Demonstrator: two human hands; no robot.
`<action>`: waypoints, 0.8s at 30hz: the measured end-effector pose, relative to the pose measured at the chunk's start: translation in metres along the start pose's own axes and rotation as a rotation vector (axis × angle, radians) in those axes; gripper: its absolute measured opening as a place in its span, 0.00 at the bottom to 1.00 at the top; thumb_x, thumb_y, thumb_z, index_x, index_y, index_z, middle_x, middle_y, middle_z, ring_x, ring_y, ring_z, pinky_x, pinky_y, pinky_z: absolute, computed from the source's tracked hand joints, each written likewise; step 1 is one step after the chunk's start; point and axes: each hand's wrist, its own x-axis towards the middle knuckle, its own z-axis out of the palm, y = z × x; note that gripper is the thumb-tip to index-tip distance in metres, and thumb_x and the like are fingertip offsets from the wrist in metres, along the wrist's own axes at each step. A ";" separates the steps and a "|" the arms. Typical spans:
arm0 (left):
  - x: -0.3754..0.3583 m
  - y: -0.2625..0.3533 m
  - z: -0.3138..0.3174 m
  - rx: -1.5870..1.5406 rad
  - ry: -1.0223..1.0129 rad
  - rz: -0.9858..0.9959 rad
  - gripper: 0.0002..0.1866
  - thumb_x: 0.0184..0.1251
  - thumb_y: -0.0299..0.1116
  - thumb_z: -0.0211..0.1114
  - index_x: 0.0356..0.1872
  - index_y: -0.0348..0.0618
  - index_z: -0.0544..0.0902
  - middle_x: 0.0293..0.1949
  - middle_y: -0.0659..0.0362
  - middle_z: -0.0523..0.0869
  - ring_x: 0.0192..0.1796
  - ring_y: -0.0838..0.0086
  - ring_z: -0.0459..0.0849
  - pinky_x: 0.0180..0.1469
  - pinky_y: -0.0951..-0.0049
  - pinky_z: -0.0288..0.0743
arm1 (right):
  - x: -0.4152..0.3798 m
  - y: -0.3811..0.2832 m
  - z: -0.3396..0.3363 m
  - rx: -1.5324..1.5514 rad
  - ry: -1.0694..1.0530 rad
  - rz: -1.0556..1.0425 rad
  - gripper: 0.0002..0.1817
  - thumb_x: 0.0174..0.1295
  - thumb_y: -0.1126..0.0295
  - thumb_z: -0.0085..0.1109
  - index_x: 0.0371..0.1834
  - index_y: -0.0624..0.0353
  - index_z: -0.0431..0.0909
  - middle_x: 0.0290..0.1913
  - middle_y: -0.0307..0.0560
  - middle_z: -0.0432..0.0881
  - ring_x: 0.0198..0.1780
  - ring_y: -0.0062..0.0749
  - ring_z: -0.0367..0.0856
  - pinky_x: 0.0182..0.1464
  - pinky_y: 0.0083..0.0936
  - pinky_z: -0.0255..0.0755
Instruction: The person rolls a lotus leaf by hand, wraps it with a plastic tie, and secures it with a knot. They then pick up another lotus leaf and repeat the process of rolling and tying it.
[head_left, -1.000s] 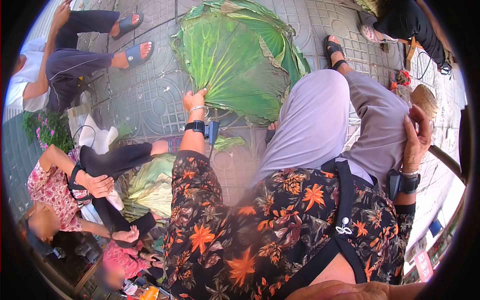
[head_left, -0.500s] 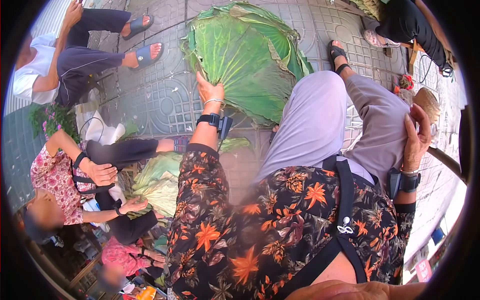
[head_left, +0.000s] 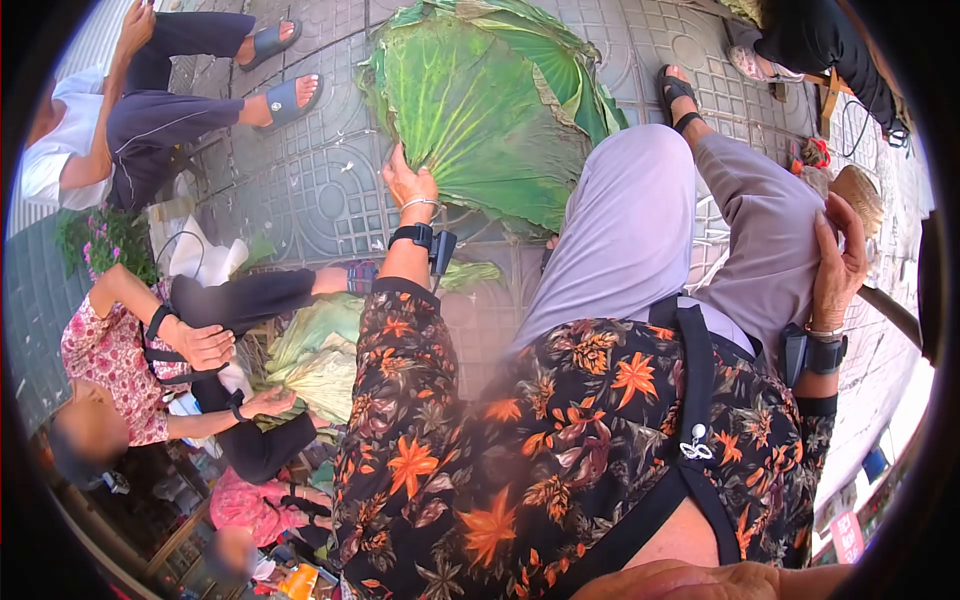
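A stack of big green lotus leaves (head_left: 480, 110) lies on the patterned paving in front of me. My left hand (head_left: 410, 185), with a bracelet and a black wrist device, is at the near edge of the top leaf and grips it by the rim. My right hand (head_left: 840, 262) lies flat on my right knee, on the grey trousers (head_left: 740, 230), fingers spread and holding nothing. My flowered shirt fills the bottom of the view.
At left a seated person in a pink floral top (head_left: 100, 350) handles a pile of folded leaves (head_left: 320, 350). Another person in blue sandals (head_left: 290, 95) sits top left. A person in black (head_left: 820, 40) sits top right. A straw hat (head_left: 858, 195) lies beside my knee.
My left hand slid up along the leaf's near edge and closed on the rim. The right hand stayed on my knee. The person at left moved a hand onto the folded leaves.
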 end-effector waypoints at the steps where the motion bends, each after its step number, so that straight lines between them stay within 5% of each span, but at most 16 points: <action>1: -0.001 -0.004 0.003 0.077 -0.003 -0.068 0.30 0.53 0.27 0.65 0.61 0.43 0.70 0.60 0.37 0.68 0.61 0.48 0.68 0.64 0.59 0.63 | 0.000 0.005 0.000 0.007 0.001 -0.009 0.16 0.58 0.74 0.59 0.51 0.62 0.79 0.46 0.43 0.81 0.51 0.26 0.77 0.58 0.23 0.66; 8: -0.007 -0.017 0.012 0.191 -0.096 -0.278 0.26 0.51 0.41 0.68 0.52 0.37 0.79 0.49 0.40 0.81 0.58 0.51 0.74 0.61 0.61 0.67 | -0.001 -0.002 0.002 -0.038 0.007 -0.023 0.16 0.59 0.74 0.60 0.51 0.62 0.79 0.46 0.44 0.81 0.51 0.26 0.77 0.59 0.23 0.66; 11: -0.003 -0.022 0.022 0.168 0.021 -0.308 0.27 0.49 0.43 0.69 0.49 0.36 0.81 0.47 0.42 0.82 0.57 0.52 0.74 0.61 0.62 0.67 | 0.000 0.007 0.002 -0.008 0.001 -0.045 0.16 0.59 0.74 0.59 0.51 0.62 0.78 0.46 0.44 0.81 0.51 0.26 0.77 0.59 0.23 0.66; 14: 0.005 -0.027 0.022 0.162 -0.116 -0.333 0.27 0.46 0.45 0.71 0.45 0.36 0.81 0.44 0.42 0.83 0.53 0.53 0.78 0.57 0.61 0.69 | 0.001 0.009 0.002 -0.011 0.010 -0.037 0.16 0.59 0.74 0.59 0.51 0.62 0.78 0.46 0.44 0.81 0.51 0.27 0.77 0.60 0.23 0.66; 20: 0.002 -0.002 0.009 -0.035 -0.077 -0.378 0.26 0.41 0.44 0.76 0.38 0.34 0.81 0.33 0.48 0.85 0.37 0.57 0.83 0.44 0.64 0.76 | 0.001 0.012 0.001 -0.044 0.001 -0.039 0.16 0.59 0.75 0.60 0.51 0.62 0.79 0.47 0.44 0.81 0.52 0.26 0.77 0.60 0.23 0.66; 24: 0.015 -0.029 0.036 -0.171 -0.288 -0.487 0.28 0.38 0.40 0.78 0.41 0.33 0.80 0.35 0.49 0.84 0.40 0.60 0.82 0.43 0.66 0.76 | 0.002 0.010 0.003 -0.028 0.008 -0.049 0.16 0.59 0.75 0.60 0.51 0.61 0.79 0.46 0.44 0.82 0.51 0.26 0.77 0.59 0.23 0.67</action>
